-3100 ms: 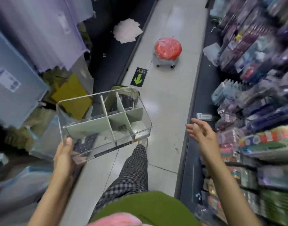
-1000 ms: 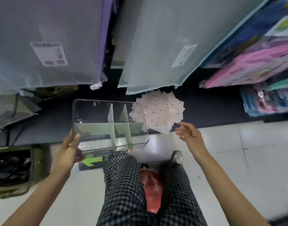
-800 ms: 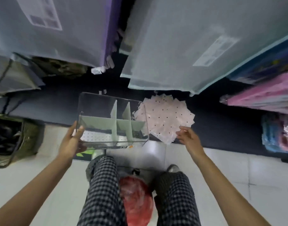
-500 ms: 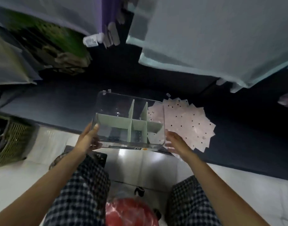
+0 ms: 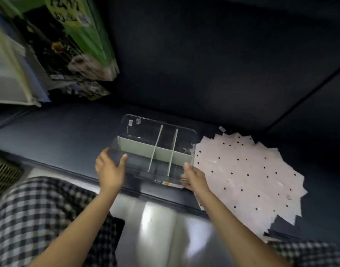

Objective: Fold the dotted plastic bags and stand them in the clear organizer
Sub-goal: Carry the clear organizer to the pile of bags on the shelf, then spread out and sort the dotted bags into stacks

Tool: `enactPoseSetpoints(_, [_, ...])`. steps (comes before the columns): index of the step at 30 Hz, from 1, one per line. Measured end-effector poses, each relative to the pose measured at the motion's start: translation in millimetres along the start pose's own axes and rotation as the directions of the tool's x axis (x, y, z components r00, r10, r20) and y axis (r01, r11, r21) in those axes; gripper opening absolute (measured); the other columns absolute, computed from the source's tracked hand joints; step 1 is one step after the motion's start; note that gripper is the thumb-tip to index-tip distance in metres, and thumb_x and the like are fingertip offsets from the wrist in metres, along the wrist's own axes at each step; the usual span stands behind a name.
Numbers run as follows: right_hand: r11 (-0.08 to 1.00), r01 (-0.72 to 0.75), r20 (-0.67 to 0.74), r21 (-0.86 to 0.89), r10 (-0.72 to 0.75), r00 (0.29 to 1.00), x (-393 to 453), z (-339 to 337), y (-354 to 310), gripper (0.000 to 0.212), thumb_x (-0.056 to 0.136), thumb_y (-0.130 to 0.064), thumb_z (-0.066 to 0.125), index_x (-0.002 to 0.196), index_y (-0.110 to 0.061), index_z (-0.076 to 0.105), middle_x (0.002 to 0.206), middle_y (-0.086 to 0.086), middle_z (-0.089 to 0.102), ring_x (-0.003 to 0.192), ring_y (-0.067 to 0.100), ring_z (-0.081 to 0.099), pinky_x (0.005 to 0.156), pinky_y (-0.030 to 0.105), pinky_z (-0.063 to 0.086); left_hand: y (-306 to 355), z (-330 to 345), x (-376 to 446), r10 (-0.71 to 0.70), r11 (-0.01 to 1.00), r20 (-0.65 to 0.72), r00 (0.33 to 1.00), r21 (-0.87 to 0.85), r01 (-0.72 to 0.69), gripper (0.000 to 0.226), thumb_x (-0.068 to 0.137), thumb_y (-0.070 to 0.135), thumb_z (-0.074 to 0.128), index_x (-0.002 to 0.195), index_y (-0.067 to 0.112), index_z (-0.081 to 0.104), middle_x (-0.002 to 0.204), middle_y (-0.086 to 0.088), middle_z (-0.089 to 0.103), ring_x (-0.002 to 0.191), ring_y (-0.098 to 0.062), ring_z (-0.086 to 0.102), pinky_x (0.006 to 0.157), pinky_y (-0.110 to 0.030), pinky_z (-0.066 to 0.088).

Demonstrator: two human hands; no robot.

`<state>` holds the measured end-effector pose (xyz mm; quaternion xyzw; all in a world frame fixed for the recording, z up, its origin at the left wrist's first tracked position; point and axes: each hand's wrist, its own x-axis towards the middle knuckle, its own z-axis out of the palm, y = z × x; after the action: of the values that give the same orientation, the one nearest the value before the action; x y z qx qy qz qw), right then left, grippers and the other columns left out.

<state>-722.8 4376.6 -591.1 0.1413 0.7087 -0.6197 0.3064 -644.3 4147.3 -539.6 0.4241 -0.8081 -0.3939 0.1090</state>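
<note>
Dark shelf (image 5: 65,132) carries the clear organizer (image 5: 155,149), gripped at its near corners by the left hand (image 5: 109,170) and right hand (image 5: 194,178). Placement looks underway; next, release and take a dotted bag from the fanned pile (image 5: 248,174) just beyond the right hand.

Both hands grip the clear organizer (image 5: 157,149) over a dark shelf (image 5: 59,135): the left hand (image 5: 110,170) at its near left corner, the right hand (image 5: 194,177) at its near right corner. A fanned pile of dotted plastic bags (image 5: 248,174) lies flat just right of it.
</note>
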Motion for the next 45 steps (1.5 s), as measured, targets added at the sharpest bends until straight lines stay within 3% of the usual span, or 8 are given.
enactPoseSetpoints(7, [0.983, 0.114, -0.035, -0.143, -0.120, 0.992, 31.2, 57.1, 23.8, 0.054, 0.089, -0.056, 0.049, 0.114, -0.008, 0.056, 0.095, 0.009, 0.059, 0.089, 0.027, 0.056, 0.093, 0.054, 0.048, -46.1, 21.2, -28.1, 0.323, 0.857, 0.279, 0.904, 0.320, -0.405, 0.053, 0.095, 0.037, 0.050, 0.142, 0.017, 0.038, 0.154, -0.008, 0.025, 0.143, -0.031, 0.012, 0.116, -0.044, 0.016])
enactPoseSetpoints(14, [0.994, 0.059, 0.075, -0.089, -0.052, 0.996, 36.8, 72.6, 22.6, 0.054, 0.095, -0.042, 0.048, 0.141, -0.015, 0.037, 0.142, 0.006, 0.043, 0.130, 0.024, 0.042, 0.110, 0.041, 0.034, -72.2, 18.5, -25.6, 0.333, 0.751, 0.563, 0.756, 0.326, -0.574, 0.057, 0.097, 0.042, 0.044, 0.148, 0.027, 0.024, 0.158, 0.001, 0.018, 0.146, -0.023, 0.010, 0.118, -0.040, 0.015])
enactPoseSetpoints(18, [0.974, 0.134, 0.166, -0.185, -0.103, 0.981, 22.0, 54.0, 19.4, 0.046, 0.097, -0.032, 0.047, 0.138, -0.013, 0.041, 0.143, 0.006, 0.044, 0.125, 0.016, 0.044, 0.111, 0.035, 0.033, -75.1, 24.4, -23.2, 0.342, 0.683, 0.566, 0.750, 0.398, -0.612, 0.056, 0.098, 0.044, 0.041, 0.149, 0.027, 0.022, 0.157, 0.002, 0.018, 0.145, -0.023, 0.010, 0.117, -0.041, 0.015])
enactPoseSetpoints(21, [0.787, 0.259, 0.075, -0.560, -0.264, 0.962, 13.5, 20.2, 30.1, 0.053, 0.096, -0.035, 0.049, 0.143, -0.015, 0.034, 0.148, 0.006, 0.038, 0.133, 0.021, 0.037, 0.110, 0.031, 0.028, -66.0, 41.8, -27.8, 0.402, 0.621, 0.546, 0.735, 0.428, -0.657, 0.055, 0.098, 0.044, 0.038, 0.148, 0.028, 0.020, 0.157, 0.002, 0.016, 0.145, -0.022, 0.007, 0.118, -0.040, 0.010])
enactPoseSetpoints(24, [0.486, 0.143, -0.039, -0.862, -0.346, 0.938, 10.7, -23.5, 52.9, 0.060, 0.096, -0.047, 0.041, 0.148, -0.028, 0.021, 0.157, 0.002, 0.016, 0.143, 0.025, 0.012, 0.115, 0.041, 0.019, -50.8, 66.2, -36.0, 0.468, 0.567, 0.570, 0.676, 0.393, -0.724, 0.055, 0.098, 0.043, 0.037, 0.148, 0.029, 0.020, 0.157, 0.000, 0.015, 0.146, -0.021, 0.005, 0.119, -0.039, 0.007])
enactPoseSetpoints(31, [0.145, -0.049, -0.074, -0.988, -0.177, 0.981, 16.4, -81.7, 107.7, 0.070, 0.083, -0.075, 0.010, 0.141, -0.048, -0.020, 0.154, -0.004, -0.028, 0.142, 0.032, -0.023, 0.106, 0.068, -0.003, -47.1, 114.6, -40.1, 0.424, 0.468, 0.639, 0.642, 0.452, -0.759, 0.064, 0.096, 0.056, 0.030, 0.150, 0.033, 0.006, 0.157, 0.004, 0.017, 0.145, -0.018, 0.009, 0.117, -0.045, -0.003])
enactPoseSetpoints(37, [0.046, -0.031, -0.041, -0.998, -0.229, 0.973, 23.7, -164.1, 108.7, 0.059, 0.091, -0.064, 0.009, 0.129, -0.050, -0.035, 0.151, -0.008, -0.033, 0.141, 0.027, -0.026, 0.108, 0.067, -0.002, -53.9, 122.8, -45.1, 0.503, 0.438, 0.575, 0.646, 0.475, -0.763, 0.090, 0.079, 0.077, -0.009, 0.145, 0.033, 0.034, 0.143, 0.002, 0.045, 0.134, -0.020, 0.038, 0.114, -0.046, -0.002])
enactPoseSetpoints(45, [0.166, -0.155, -0.164, -0.974, -0.044, 0.986, 7.7, -291.9, 87.9, 0.076, 0.073, -0.084, 0.019, 0.139, -0.058, -0.009, 0.153, -0.017, -0.023, 0.145, 0.020, -0.014, 0.111, 0.062, 0.003, -60.0, 117.0, -30.1, 0.563, 0.395, 0.598, 0.571, 0.412, -0.821, 0.068, 0.091, 0.069, 0.015, 0.140, 0.032, 0.042, 0.120, 0.002, 0.061, 0.116, -0.023, 0.055, 0.110, -0.043, 0.013])
